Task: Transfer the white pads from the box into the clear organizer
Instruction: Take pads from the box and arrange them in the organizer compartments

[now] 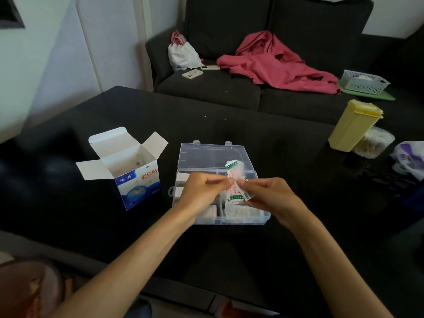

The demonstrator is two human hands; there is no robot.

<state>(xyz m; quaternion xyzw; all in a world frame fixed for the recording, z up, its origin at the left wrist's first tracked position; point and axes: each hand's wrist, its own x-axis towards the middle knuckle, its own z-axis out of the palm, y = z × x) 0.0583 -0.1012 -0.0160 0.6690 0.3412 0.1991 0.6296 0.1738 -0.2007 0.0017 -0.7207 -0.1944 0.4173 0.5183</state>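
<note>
Holding a small bunch of white pads point(234, 184) with green-printed ends, both hands meet above the clear organizer point(263, 218); left hand point(202, 191) pinches the bunch from the left, right hand point(267, 196) pinches it from the right, fingers curled. More white pads lie in the organizer's front compartments, lid open and tipped back. Organizer sits mid black counter point(229, 125). Blue-and-white box point(137, 180), flaps open, stands just left of it. Far right: yellow container point(353, 125), tilted, a clear tub point(376, 143) touching it. Behind, dark sofa point(206, 86) with pink garment point(275, 63).
</note>
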